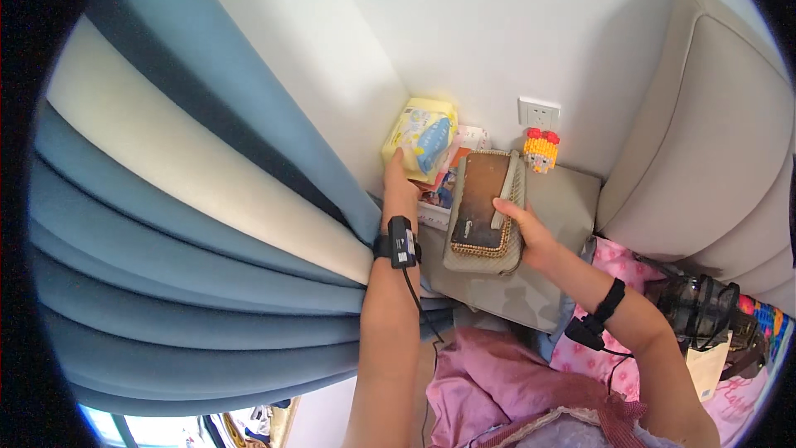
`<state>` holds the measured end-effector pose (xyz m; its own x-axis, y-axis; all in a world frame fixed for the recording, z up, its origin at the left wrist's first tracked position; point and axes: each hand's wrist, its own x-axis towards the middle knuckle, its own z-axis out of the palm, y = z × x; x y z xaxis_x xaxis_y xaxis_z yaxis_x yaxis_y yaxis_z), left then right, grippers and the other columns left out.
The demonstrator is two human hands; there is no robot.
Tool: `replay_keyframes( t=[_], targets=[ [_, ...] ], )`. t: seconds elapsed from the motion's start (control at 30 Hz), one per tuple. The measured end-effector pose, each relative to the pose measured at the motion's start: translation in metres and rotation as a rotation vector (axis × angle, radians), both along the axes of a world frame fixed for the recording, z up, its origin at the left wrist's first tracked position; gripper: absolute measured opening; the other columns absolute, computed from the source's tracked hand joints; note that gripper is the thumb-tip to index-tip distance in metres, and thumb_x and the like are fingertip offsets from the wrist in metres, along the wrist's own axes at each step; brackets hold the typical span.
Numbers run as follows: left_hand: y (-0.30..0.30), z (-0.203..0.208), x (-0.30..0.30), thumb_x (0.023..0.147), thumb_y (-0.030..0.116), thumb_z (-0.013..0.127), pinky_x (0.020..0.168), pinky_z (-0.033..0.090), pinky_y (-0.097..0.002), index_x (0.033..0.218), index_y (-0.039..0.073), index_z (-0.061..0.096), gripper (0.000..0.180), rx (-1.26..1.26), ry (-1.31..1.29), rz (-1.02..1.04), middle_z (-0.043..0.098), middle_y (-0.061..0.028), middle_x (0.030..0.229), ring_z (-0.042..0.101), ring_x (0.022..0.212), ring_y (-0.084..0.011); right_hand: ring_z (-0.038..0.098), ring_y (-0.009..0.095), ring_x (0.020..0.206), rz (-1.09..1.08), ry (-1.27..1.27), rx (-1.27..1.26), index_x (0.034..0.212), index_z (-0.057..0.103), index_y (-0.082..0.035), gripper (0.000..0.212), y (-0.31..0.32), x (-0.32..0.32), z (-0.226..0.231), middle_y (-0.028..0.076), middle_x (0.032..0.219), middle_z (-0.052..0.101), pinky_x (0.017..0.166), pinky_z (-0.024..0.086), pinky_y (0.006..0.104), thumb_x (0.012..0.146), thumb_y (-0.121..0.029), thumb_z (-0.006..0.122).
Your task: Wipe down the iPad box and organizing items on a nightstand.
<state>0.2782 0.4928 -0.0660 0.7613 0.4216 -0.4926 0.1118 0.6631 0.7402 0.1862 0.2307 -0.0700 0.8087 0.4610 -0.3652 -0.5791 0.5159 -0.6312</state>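
My left hand (400,178) grips a yellow soft pack (423,139) with a blue patch, beside the wall in the corner. Below and to the right of the pack stands a small white box (434,217) with colourful packets and papers in it. My right hand (531,235) is closed round the right side of two stacked wallets. On top is a dark brown wallet (481,199) edged with a gold chain; a light grey quilted wallet (464,263) lies under it. They are over the grey bedside table (551,207), and I cannot tell whether they touch it.
A yellow and red block-built toy figure (541,153) stands at the table's back, below a wall socket (540,112). On the right are a padded headboard (705,133), pink bedding (618,265) and a black see-through bag (705,311). Blue and cream curtains (207,191) fill the left.
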Motion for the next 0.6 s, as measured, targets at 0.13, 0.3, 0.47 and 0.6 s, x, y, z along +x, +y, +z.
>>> replay_keyframes(
  t=[0.13, 0.3, 0.47, 0.6],
  targets=[
    [0.014, 0.006, 0.001, 0.094, 0.046, 0.065, 0.090, 0.049, -0.0633, 0.146, 0.015, 0.044, 0.064, 0.052, 0.017, 0.142, 0.052, -0.0136, 0.143, 0.056, 0.124, -0.0358, 0.060, 0.025, 0.116, 0.054, 0.023, 0.014, 0.146, 0.032, -0.011, 0.076, 0.014, -0.009, 0.014, 0.010, 0.130, 0.056, 0.098, 0.052, 0.0430, 0.087, -0.025, 0.077],
    [0.001, 0.006, -0.020, 0.094, 0.039, 0.065, 0.090, 0.056, -0.0526, 0.145, 0.015, 0.046, 0.059, 0.460, -0.306, -0.248, 0.057, -0.0113, 0.138, 0.061, 0.119, -0.0302, 0.061, 0.026, 0.115, 0.040, 0.012, 0.038, 0.145, 0.035, -0.010, 0.074, 0.014, -0.010, 0.018, 0.011, 0.129, 0.057, 0.097, 0.053, 0.0428, 0.087, -0.026, 0.077],
    [0.008, 0.042, -0.004, 0.093, 0.036, 0.064, 0.095, 0.053, -0.0485, 0.143, 0.014, 0.047, 0.057, -0.189, -0.164, -0.041, 0.057, -0.0103, 0.137, 0.059, 0.121, -0.0301, 0.060, 0.026, 0.115, 0.002, -0.049, 0.007, 0.141, 0.038, -0.006, 0.069, 0.031, 0.003, 0.016, 0.012, 0.125, 0.058, 0.093, 0.056, 0.0451, 0.087, -0.024, 0.076],
    [-0.010, 0.084, -0.014, 0.093, 0.037, 0.064, 0.099, 0.050, -0.0489, 0.143, 0.013, 0.047, 0.058, -0.186, -0.307, -0.059, 0.057, -0.0106, 0.137, 0.058, 0.123, -0.0312, 0.060, 0.026, 0.116, -0.016, -0.071, 0.007, 0.140, 0.039, -0.005, 0.069, 0.056, 0.050, 0.008, 0.013, 0.124, 0.059, 0.092, 0.056, 0.0458, 0.086, -0.022, 0.077]
  ],
)
